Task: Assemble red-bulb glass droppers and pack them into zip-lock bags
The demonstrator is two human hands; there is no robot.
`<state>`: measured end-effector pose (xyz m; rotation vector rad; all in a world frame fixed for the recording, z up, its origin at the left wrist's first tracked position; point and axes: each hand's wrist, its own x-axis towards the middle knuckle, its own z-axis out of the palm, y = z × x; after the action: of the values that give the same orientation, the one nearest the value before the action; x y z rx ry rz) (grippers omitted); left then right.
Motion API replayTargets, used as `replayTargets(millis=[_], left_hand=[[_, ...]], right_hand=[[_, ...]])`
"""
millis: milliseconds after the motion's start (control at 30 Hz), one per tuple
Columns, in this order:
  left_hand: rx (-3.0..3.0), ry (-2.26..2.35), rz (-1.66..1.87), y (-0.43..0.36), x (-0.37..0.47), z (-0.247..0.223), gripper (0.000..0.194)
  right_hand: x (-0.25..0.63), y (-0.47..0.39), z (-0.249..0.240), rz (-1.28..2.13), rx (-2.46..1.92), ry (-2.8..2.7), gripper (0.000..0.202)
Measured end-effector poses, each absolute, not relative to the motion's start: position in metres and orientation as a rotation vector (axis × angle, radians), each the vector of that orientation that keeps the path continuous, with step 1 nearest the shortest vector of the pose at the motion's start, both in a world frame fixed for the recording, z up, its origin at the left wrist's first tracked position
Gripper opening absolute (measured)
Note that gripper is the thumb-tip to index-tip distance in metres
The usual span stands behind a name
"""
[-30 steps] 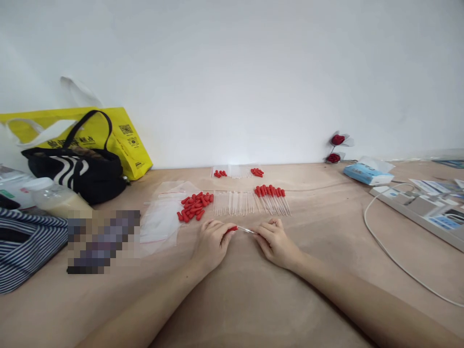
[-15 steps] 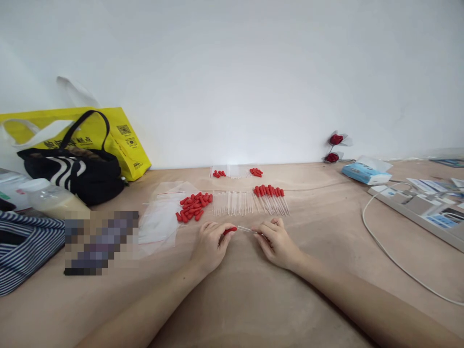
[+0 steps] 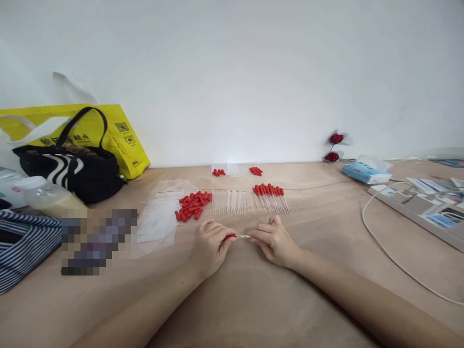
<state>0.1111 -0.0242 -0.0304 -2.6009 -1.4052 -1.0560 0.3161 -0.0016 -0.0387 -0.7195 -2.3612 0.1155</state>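
Note:
My left hand [image 3: 213, 245] pinches a red rubber dropper bulb [image 3: 230, 236], mostly covered by the fingers. Opposite it, my right hand [image 3: 274, 242] grips a clear glass dropper tube [image 3: 243, 236], held level with one end against the bulb's mouth. How far the tube sits inside the bulb I cannot tell. Beyond my left hand lies a pile of loose red bulbs [image 3: 192, 207]. Beside the pile is a row of bare dropper tubes [image 3: 232, 202]. Farther right, several droppers with red bulbs fitted [image 3: 271, 198] lie side by side.
Clear zip bags [image 3: 155, 220] lie left of the bulbs. Against the wall is another bag with red bulbs [image 3: 237, 170]. A black bag [image 3: 72, 169] and yellow bag [image 3: 130, 145] stand left. Tissues [image 3: 366, 170], a power strip [image 3: 416, 212] and its white cable [image 3: 377, 263] are right.
The tube has come level and its end now meets the red bulb, where a small gap showed before. My two hands are slightly closer together and lower.

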Motion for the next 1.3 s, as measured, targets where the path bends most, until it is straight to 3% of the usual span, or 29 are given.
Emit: replayTargets(millis=[200, 633, 933, 1100, 1300], left_hand=[[-2.626, -1.279, -0.996, -0.029, 0.116, -0.028, 0.014], [-2.635, -1.321, -0.98, -0.029, 0.116, -0.028, 0.013], [-2.615, -1.367, -0.842, -0.023, 0.11, -0.027, 0.017], [-2.254, -1.597, -0.862, -0.007, 0.09, -0.026, 0.032], [-1.92, -1.871, -0.731, 0.01, 0.059, -0.029, 0.021]], right_hand=[[0.315, -0.001, -0.036, -0.104, -0.675, -2.327, 0.021], [0.307, -0.001, -0.042, -0.008, -0.716, -2.351, 0.022], [0.31, 0.001, -0.036, -0.209, -0.802, -2.449, 0.019], [0.309, 0.022, -0.036, -0.124, -1.216, -2.188, 0.02], [0.294, 0.066, -0.031, -0.103, -1.759, -1.892, 0.02]])
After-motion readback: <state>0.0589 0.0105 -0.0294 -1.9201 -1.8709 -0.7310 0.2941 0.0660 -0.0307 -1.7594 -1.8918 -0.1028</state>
